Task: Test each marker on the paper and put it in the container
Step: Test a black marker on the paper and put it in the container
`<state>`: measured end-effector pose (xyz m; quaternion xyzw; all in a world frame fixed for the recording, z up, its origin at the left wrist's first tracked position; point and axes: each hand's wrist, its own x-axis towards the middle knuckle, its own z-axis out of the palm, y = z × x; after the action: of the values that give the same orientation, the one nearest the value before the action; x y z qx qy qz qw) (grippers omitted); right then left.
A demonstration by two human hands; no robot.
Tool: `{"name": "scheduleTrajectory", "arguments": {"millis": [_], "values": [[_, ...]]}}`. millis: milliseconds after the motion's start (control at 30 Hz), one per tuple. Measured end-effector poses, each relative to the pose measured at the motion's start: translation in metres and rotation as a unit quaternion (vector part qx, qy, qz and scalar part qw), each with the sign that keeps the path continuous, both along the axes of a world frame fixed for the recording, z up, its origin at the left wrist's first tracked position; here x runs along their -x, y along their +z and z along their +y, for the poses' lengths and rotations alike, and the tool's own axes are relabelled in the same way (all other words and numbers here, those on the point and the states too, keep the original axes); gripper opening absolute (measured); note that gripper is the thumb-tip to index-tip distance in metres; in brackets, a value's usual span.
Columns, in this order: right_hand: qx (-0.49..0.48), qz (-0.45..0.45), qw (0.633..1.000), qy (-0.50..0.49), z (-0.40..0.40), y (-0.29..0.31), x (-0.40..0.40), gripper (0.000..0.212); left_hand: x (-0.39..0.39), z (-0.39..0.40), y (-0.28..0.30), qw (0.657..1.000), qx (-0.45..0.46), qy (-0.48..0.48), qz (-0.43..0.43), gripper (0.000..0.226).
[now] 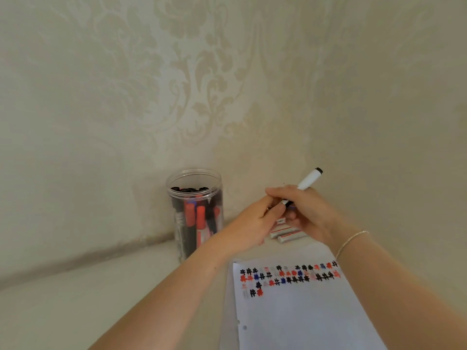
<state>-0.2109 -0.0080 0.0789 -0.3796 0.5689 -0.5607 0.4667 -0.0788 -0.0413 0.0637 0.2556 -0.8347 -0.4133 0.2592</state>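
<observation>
My right hand grips a white marker whose black end points up and to the right. My left hand pinches the marker's lower end, where the cap sits, right against my right fingers. Below the hands lies a white sheet of paper with rows of black, red and blue test marks along its top. Left of the hands stands a clear round container holding several black, red and blue markers upright. More white and red markers lie on the table behind my hands, partly hidden.
The table is pale and meets a patterned beige wall just behind the container. A thin bracelet circles my right wrist. The paper's left edge has punch holes.
</observation>
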Motion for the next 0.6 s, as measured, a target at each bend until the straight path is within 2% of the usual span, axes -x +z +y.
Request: {"name": "scheduleTrajectory", "arguments": {"millis": [133,300,400,467,567,600], "values": [[0.009,-0.033,0.999,0.013,0.008,-0.01,0.002,0.013,-0.001,0.0,-0.012,0.995,-0.086,-0.028,0.038,0.02],[0.011,-0.065,0.997,0.026,0.013,-0.023,0.0,0.017,-0.006,-0.002,-0.02,0.98,-0.193,-0.037,0.03,0.019],[0.019,-0.048,0.997,0.061,0.02,-0.026,0.002,0.017,-0.012,0.002,-0.027,0.968,-0.248,-0.042,0.021,0.016],[0.033,-0.044,0.997,0.058,0.026,-0.027,0.003,0.015,-0.015,0.003,-0.031,0.976,-0.216,-0.038,-0.008,0.024],[0.064,-0.065,0.995,-0.046,0.035,-0.03,0.007,0.012,-0.025,-0.001,-0.041,0.988,-0.14,0.027,-0.061,0.057],[0.063,-0.073,0.993,-0.074,0.038,-0.032,0.007,0.013,-0.028,-0.003,-0.047,0.99,-0.109,0.064,-0.056,0.055]]}}
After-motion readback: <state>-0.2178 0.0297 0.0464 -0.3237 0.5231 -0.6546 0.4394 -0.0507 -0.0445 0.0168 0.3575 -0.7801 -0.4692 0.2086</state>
